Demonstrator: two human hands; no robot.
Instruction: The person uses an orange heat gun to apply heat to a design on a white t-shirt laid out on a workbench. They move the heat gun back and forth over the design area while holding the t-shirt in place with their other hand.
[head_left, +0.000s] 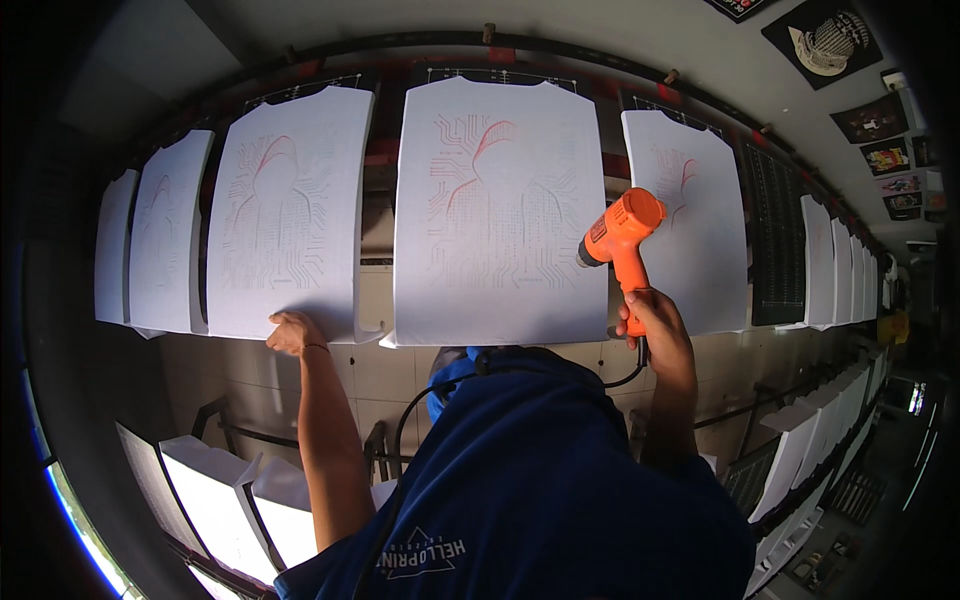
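An orange, pistol-shaped plastic heat gun [628, 232] is held in front of the right-hand edge of a white printed shirt [500, 315], its handle wrapped by the closed fingers of the right hand [650, 318]. It is probably moderately light, stiff and top-heavy, best gripped by the handle; the dark metal nozzle [588, 255] may be hot and should be left untouched. At the lower edge of a second white printed shirt [285, 305], the left hand [292, 333] is curled; whether cloth is pinched cannot be told. The fabric is likely soft and easily creased, best taken by its hem. Free movement may be hindered by the thin black power cord [625, 380] and a neighbouring white shirt [722, 270] close behind.
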